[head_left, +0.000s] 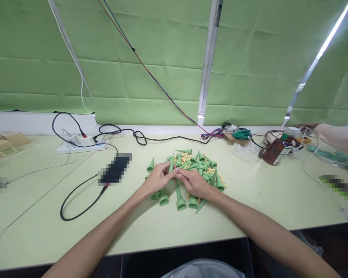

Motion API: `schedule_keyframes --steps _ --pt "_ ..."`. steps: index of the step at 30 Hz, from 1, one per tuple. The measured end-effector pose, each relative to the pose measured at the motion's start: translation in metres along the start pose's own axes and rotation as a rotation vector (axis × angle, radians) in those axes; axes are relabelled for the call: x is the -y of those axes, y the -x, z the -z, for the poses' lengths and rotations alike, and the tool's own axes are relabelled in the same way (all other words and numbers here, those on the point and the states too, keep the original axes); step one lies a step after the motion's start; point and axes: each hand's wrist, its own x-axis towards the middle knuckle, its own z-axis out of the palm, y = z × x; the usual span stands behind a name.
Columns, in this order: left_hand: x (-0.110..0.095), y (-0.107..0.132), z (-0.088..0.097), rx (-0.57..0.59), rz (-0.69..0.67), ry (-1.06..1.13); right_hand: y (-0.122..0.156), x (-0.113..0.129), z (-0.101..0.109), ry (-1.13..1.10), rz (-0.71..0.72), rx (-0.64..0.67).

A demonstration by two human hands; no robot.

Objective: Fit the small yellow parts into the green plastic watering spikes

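- We've got one green cone [171, 163] up between both hands, tip up, at the left part of the cone pile [201, 167] on the table [139, 235].
- Left hand [156, 179]: thumb and fingers closed around that cone, lower on the body.
- Right hand [195, 182]: fingers curled in, thumb beside the left one, near the cone's lower end. Can't tell if they pinch anything; contact is hidden.
- Handling, our read: thin hollow moulded plastic, so light and stiff. Little squeeze needed, should survive a drop.
- Surface looks smooth and the body tapers. Pinch near the tip and we'd expect it to slip, so take hold at the wide end, thumb opposite fingers.
- The near cone [181, 201] shows its wide mouth to the near side. Rim gives a good edge; we'd guess the wall flexes a bit if pressed hard there.
- Tip is the weak spot: slender, probably bends or chips under side load. Don't lever on it.
- Yellow pieces [186, 157] lie among the cones, far side and right. Thin, likely light; we'd use fingertips mid-length and not twist.
- Pile is loose, cones at all angles. Pull slowly or neighbours will likely roll.
- Brown bottle [277, 151] far right and power strip [82, 146] far left are well apart from our hands.
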Motion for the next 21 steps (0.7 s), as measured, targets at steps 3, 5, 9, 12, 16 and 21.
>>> schedule_keyframes --steps 3,5,9,12,16,21 --pt "-0.0001 -0.0004 -0.0003 -0.002 0.006 0.018 0.0002 -0.0010 -0.0009 0.004 -0.001 -0.008" --pt "-0.0001 -0.0005 -0.0004 -0.002 0.012 0.037 0.0001 -0.0011 -0.0016 0.006 -0.006 -0.012" --pt "0.0010 -0.0005 -0.0006 0.026 0.012 0.102 -0.0005 0.0001 -0.0014 -0.012 -0.014 -0.013" --pt "0.0011 -0.0005 -0.0009 0.063 0.021 0.170 -0.0011 0.0012 -0.0004 -0.037 -0.010 -0.015" --pt "-0.0012 0.0000 -0.0021 0.075 0.026 0.252 -0.0013 0.0024 0.0005 -0.059 -0.007 -0.030" --pt "-0.0034 0.0010 -0.0031 0.070 0.031 0.276 -0.0011 0.0054 0.0011 -0.057 -0.008 -0.043"
